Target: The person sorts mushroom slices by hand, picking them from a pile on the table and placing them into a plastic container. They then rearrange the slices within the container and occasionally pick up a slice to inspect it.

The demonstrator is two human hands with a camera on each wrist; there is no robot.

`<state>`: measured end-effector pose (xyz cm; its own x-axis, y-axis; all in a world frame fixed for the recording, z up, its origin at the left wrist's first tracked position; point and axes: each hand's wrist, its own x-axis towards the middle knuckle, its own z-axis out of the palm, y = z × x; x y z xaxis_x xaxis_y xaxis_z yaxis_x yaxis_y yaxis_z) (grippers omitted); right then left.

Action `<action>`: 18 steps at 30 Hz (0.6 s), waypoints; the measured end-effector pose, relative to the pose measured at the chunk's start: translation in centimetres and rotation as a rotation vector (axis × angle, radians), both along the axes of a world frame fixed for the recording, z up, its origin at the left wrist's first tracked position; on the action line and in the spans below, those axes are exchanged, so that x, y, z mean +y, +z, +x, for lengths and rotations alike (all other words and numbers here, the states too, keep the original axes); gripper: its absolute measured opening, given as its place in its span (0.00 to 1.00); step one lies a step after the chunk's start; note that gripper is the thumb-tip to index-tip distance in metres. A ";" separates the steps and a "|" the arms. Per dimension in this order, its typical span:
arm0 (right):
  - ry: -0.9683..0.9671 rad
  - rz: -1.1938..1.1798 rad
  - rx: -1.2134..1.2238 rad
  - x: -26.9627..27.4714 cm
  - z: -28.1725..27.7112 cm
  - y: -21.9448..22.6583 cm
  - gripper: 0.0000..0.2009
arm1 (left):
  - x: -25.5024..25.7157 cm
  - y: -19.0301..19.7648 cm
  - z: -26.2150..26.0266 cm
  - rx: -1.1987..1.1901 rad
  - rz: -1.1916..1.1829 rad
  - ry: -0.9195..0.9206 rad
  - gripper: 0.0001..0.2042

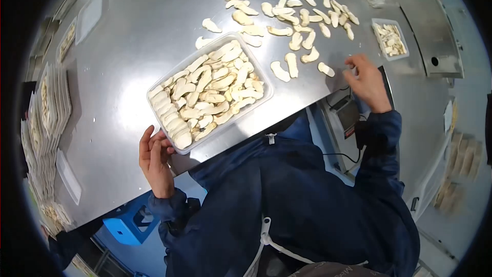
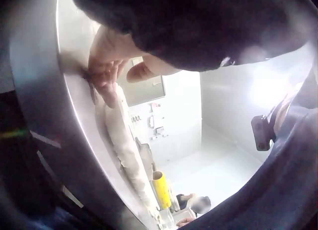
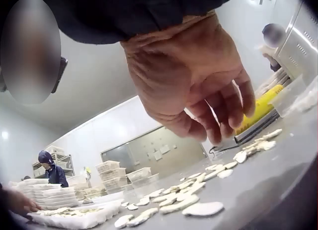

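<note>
A clear plastic tray (image 1: 215, 132) filled with pale mushroom slices (image 1: 210, 92) lies tilted across the near part of the steel table. Its left end holds a neat overlapping row of slices; the rest lie loosely heaped. My left hand (image 1: 158, 166) is at the tray's near left corner, fingertips right by the rim, as the left wrist view also shows. Over the table's front edge, my right hand (image 1: 368, 83) hovers with loosely bent fingers and nothing between them. Closest to it is a single mushroom slice (image 1: 326, 70). In the right wrist view its fingers hang above scattered slices (image 3: 181, 202).
More loose slices (image 1: 302, 15) spread beyond the tray. A small tub of pieces (image 1: 390, 40) stands right. Stacked trays (image 1: 48, 113) line the left side, with a white lid (image 1: 69, 177) nearby. A blue stool (image 1: 130, 223) is below. Another person (image 3: 52, 171) appears in the background.
</note>
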<state>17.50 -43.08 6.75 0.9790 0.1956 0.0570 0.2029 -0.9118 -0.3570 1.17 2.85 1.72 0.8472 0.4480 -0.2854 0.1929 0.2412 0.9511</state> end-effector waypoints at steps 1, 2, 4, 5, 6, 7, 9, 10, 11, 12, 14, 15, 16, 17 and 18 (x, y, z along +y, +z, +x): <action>0.004 -0.005 0.066 0.2 -0.4 0.1 0.15 | 0.1 0.0 0.0 -0.002 -0.006 0.000 0.19; 0.005 0.011 0.066 0.5 -0.7 -0.1 0.16 | 0.1 0.0 0.1 -0.003 -0.009 0.000 0.19; 0.013 0.044 0.068 1.3 -1.2 -0.4 0.17 | 0.2 0.0 0.1 -0.009 -0.005 0.003 0.18; 0.015 0.066 0.070 1.7 -1.3 -0.6 0.17 | 0.3 -0.1 0.1 -0.014 0.000 0.004 0.18; 0.038 0.048 0.039 1.8 -1.2 -0.9 0.17 | 0.3 -0.1 0.1 -0.019 0.005 0.006 0.18; 0.064 0.030 0.006 1.7 -1.1 -1.6 0.16 | 0.2 -0.2 0.1 -0.015 0.009 0.014 0.17; 0.116 0.002 -0.030 1.5 -0.5 -2.8 0.14 | 0.3 -0.5 0.1 -0.004 0.015 0.035 0.17; 0.087 -0.007 -0.036 1.2 0.0 -3.5 0.14 | 0.3 -0.7 0.2 -0.006 0.029 0.041 0.17; 0.057 -0.017 -0.040 0.9 0.6 -4.3 0.14 | 0.3 -0.8 0.2 -0.006 0.043 0.048 0.17; 0.028 -0.027 -0.042 0.6 1.3 -4.8 0.14 | 0.2 -0.9 0.2 -0.004 0.055 0.054 0.17; 0.002 -0.003 -0.268 0.4 3.0 -5.3 0.14 | 0.3 -0.9 0.3 0.006 0.059 0.063 0.17; -0.008 0.009 -0.381 0.5 3.6 -5.3 0.13 | 0.4 -0.9 0.3 0.011 0.059 0.070 0.17; 0.039 0.053 -0.343 1.1 3.7 -4.6 0.13 | 0.4 -0.8 0.3 0.014 0.044 0.072 0.17; 0.085 0.098 -0.305 2.1 3.5 -3.3 0.12 | 0.4 -0.7 0.2 0.017 0.030 0.072 0.17; 0.129 0.143 -0.264 3.2 3.1 -2.7 0.12 | 0.5 -0.7 0.1 0.023 0.017 0.071 0.16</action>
<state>20.63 -39.87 4.02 0.8946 0.2884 0.3413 0.4158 -0.8172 -0.3992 1.30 3.35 1.02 0.8067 0.5113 -0.2963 0.1979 0.2387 0.9507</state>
